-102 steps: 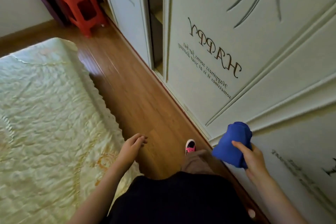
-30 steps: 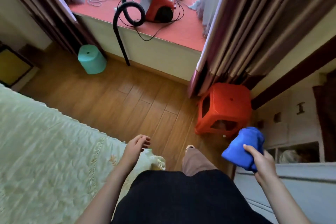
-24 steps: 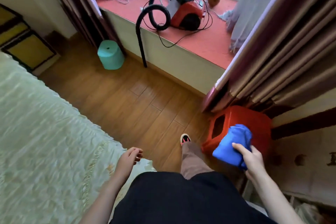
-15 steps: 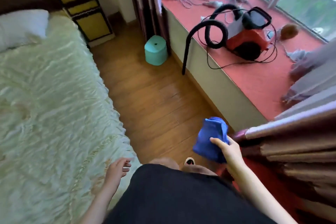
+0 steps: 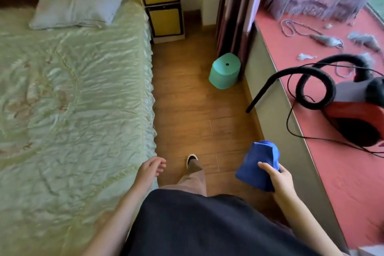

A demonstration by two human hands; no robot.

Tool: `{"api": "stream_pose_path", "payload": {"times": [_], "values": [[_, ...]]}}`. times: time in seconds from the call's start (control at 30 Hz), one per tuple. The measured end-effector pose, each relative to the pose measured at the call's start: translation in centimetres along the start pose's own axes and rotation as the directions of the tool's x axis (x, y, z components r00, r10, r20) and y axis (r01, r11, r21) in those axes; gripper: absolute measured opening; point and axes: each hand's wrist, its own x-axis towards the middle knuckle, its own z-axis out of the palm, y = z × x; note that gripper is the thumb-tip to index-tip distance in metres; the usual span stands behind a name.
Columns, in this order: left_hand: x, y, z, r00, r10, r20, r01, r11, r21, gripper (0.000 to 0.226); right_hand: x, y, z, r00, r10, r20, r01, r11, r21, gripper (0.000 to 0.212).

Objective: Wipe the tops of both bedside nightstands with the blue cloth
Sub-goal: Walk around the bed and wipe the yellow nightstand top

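Right hand (image 5: 279, 176) clenched around the bunched blue cloth (image 5: 257, 165), left hand (image 5: 150, 169) loose and empty by the green quilted bed (image 5: 72, 93), a person should approach the yellow-fronted, dark-framed nightstand (image 5: 163, 2), spreading the cloth flat before wiping.

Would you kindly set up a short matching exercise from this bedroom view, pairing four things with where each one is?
Things:
1. blue cloth
2. teal stool
3. vacuum cleaner
4. pillow

Places:
A. on the red window ledge
B. at the head of the bed
C. gripped in the right hand
D. on the wooden floor by the curtain

Pairs: 1-C, 2-D, 3-A, 4-B
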Motion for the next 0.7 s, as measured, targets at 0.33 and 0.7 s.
{"api": "stream_pose_path", "payload": {"times": [0.33, 0.7], "values": [[14.1, 16.7, -0.9, 0.985, 0.154, 0.074, -0.156, 0.988, 0.017, 0.026, 11.3, -13.4, 5.9, 0.991, 0.010, -0.133, -0.010, 1.000, -0.003, 0.024], [27.7, 21.7, -2.4, 0.969, -0.146, -0.197, 0.119, 0.982, -0.146, 0.023, 27.0, -33.5, 25.9, 0.965, -0.126, 0.228, 0.140, 0.989, -0.049, 0.012]]}}
